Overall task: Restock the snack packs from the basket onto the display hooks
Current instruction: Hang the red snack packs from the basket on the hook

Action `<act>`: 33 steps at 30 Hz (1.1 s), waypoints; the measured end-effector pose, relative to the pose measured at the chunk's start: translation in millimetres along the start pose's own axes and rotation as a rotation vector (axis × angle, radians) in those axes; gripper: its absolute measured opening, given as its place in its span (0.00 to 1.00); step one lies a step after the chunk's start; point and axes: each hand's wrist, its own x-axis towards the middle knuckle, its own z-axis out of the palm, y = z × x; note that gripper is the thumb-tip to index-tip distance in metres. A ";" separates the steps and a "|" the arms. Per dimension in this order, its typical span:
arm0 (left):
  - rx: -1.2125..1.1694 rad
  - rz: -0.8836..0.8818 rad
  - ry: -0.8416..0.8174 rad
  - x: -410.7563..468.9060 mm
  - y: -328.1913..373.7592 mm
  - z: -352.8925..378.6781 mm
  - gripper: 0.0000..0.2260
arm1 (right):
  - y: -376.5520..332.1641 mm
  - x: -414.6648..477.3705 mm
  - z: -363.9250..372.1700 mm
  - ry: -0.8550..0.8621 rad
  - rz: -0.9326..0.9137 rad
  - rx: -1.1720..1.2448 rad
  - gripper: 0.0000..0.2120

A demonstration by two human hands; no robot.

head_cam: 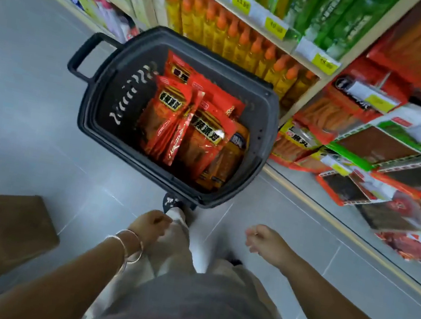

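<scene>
Neither grip has anything in it. The left hand (151, 223), two thin bangles at its wrist, hangs with fingers loosely curled against the pale trouser leg. The right hand (264, 239) hangs apart from it, fingers loosely bent and holding nothing.

Just ahead of both hands, the dark grey plastic basket (268, 124) stands on the grey tiled floor (20, 101), its pull handle (82, 56) pointing away. The red foil snack packs (191, 117) are all inside it, standing on edge and leaning on one another. To the right, rows of already hung packs (371, 146) tilt out from the display. The hooks themselves are hidden behind them.

Restocking looks barely begun. The packs are slippery and crowded, so a hasty pull on one would likely drag its neighbour up and spill it over the rim. The hang holes cannot be made out, so a pack lifted the wrong way up would need turning before it reaches a hook. The basket sits close to the feet, and a step forward could knock it.
</scene>
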 end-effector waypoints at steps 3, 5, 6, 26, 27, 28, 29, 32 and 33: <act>-0.096 0.060 0.068 21.0 19.4 -51.0 0.10 | -67.1 28.8 -0.8 0.043 -0.069 0.111 0.06; -0.120 0.103 0.079 40.3 31.2 -79.9 0.07 | -103.9 52.8 -0.9 0.061 -0.090 0.174 0.05; -0.136 0.121 0.088 50.7 37.7 -93.4 0.06 | -120.3 65.3 -0.4 0.067 -0.084 0.216 0.05; -0.352 0.019 0.137 181.2 69.3 -117.5 0.07 | -179.1 265.9 12.9 0.328 0.310 0.662 0.26; -0.365 0.015 0.133 182.1 70.3 -118.1 0.08 | -179.9 261.3 14.5 0.345 0.280 0.640 0.24; -0.381 0.007 0.131 182.7 71.7 -118.9 0.09 | -178.9 255.9 16.2 0.355 0.245 0.639 0.22; -0.390 -0.002 0.131 182.6 73.0 -120.1 0.09 | -177.2 248.0 17.0 0.349 0.215 0.655 0.20; -0.379 -0.006 0.130 179.8 79.0 -123.4 0.08 | -170.5 221.1 14.8 0.367 0.159 0.638 0.17; -0.380 0.001 0.130 178.6 81.8 -124.9 0.08 | -167.2 213.1 11.3 0.404 0.143 0.612 0.17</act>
